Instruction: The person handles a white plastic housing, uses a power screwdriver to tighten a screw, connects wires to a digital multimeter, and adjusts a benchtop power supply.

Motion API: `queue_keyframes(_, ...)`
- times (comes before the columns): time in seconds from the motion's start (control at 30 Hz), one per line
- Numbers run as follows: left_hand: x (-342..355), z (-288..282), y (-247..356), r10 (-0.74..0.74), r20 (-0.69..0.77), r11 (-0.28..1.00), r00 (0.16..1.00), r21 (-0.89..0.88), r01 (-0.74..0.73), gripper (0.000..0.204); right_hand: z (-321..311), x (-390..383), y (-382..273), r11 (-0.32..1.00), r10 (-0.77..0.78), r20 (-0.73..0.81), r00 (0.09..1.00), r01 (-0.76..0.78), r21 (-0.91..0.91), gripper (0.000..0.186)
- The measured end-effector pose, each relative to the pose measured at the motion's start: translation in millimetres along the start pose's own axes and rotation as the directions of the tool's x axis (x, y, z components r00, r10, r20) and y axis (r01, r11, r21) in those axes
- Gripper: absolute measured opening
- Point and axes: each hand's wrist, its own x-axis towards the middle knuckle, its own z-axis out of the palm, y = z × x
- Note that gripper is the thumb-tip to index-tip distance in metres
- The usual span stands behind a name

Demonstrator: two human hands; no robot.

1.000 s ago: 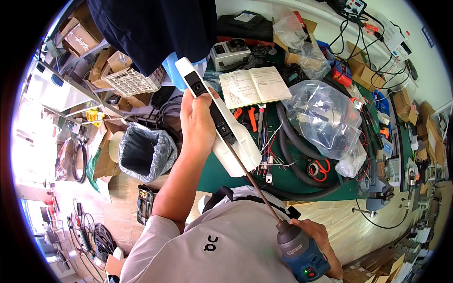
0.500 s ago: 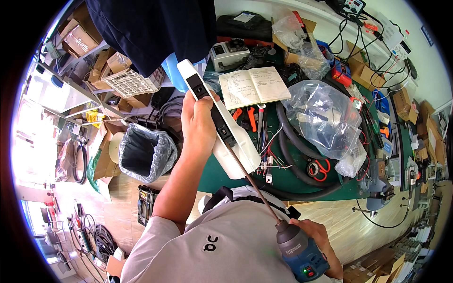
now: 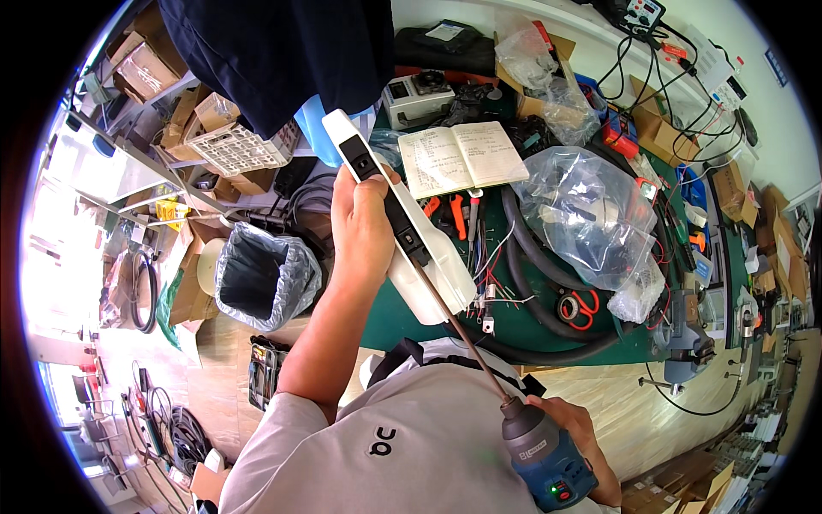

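My left hand (image 3: pixel 363 224) is wrapped round a long white plastic housing (image 3: pixel 438 272) with a black inset strip, held tilted above the green work table (image 3: pixel 396 321). In my right hand (image 3: pixel 575 426), low at the right by my body, is a blue and grey cordless power driver (image 3: pixel 546 454). Its long thin bit (image 3: pixel 467 338) runs up and left to the lower end of the black strip. Whether the tip sits in a screw there is too small to tell. My right fingers are partly hidden behind the tool.
An open notebook (image 3: pixel 462 158) lies beyond the housing. Pliers, loose wires, a thick black cable (image 3: pixel 548 330), red-handled scissors (image 3: pixel 584 310) and a clear plastic bag (image 3: pixel 582 214) crowd the table. A lined bin (image 3: pixel 267 276) stands at left; a bench vise (image 3: pixel 685 338) is at the right edge.
The housing's lower end has shifted very slightly to the right. Both hands keep their hold, and the driver stays nearly in place.
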Motion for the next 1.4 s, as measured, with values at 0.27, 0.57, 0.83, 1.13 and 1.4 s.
queue_keyframes(0.27, 1.7, -5.4, -6.4, 0.002, 0.049, 0.999, 0.999, 0.041, -0.004, 0.025, -0.8, 1.9, 2.2, 0.996, -0.055, -0.001, 0.998, 0.055, -0.072, 0.070)
queue_keyframes(0.57, 3.5, -5.5, -7.9, 0.032, 0.045, 0.997, 0.998, 0.067, -0.035, 0.024, 0.9, 2.7, 1.2, 0.996, -0.068, -0.025, 0.997, 0.066, -0.062, 0.070)
queue_keyframes(0.83, 4.0, -6.6, -9.1, 0.010, 0.024, 0.992, 1.000, 0.122, -0.013, 0.024, 1.3, 0.6, 1.9, 0.993, -0.055, -0.012, 0.998, 0.053, -0.101, 0.070)
queue_keyframes(1.13, 6.3, -4.1, -13.5, 0.010, 0.029, 0.997, 1.000, 0.075, -0.012, 0.023, 1.5, 2.0, -2.0, 0.999, -0.036, -0.023, 0.999, 0.035, -0.027, 0.066)
queue_keyframes(1.4, 34.7, -26.9, -17.9, -0.185, -0.190, 0.979, 0.964, -0.120, 0.165, 0.030, -6.7, -21.8, 14.1, 0.983, 0.074, -0.371, 0.926, -0.130, -0.126, 0.051)
